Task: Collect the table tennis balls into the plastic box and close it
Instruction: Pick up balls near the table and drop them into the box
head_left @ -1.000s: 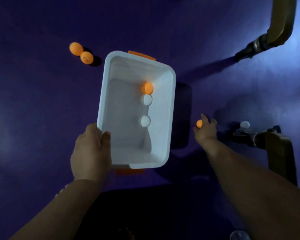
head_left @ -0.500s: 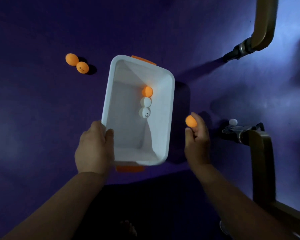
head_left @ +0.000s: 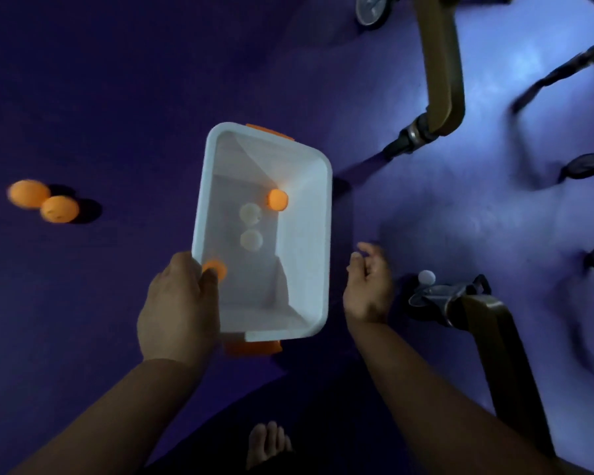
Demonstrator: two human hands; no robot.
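Purple floor: smooth, matte, with a glare patch on the right side. Olive-brown tubular chair frame stands at the far right. A second leg stands nearer, ending in a dark caster.

Plastic box: white, rectangular, rounded corners, smooth tapered walls, lid off. Orange latch at the far end, another orange latch at the near end. It sits mid-frame, long axis running away from the person.

Left hand grips the box's near-left corner, fingers down the outside of the wall and thumb hooked over the rim. Right hand is just right of the box and not touching it. Its fingers are loosely curled and it holds nothing.

Bare foot at the bottom edge.

Balls, all smooth spheres:
- In the box: one orange ball against the far right wall.
- In the box: two white balls mid-bottom, just beside each other.
- In the box: a blurred orange ball at the left wall, right by the left thumb. Cannot tell if it sits on the bottom.
- On the floor: an orange pair, touching, well left of the box.
- On the floor: a lone white ball right of the right hand, just beside the caster.
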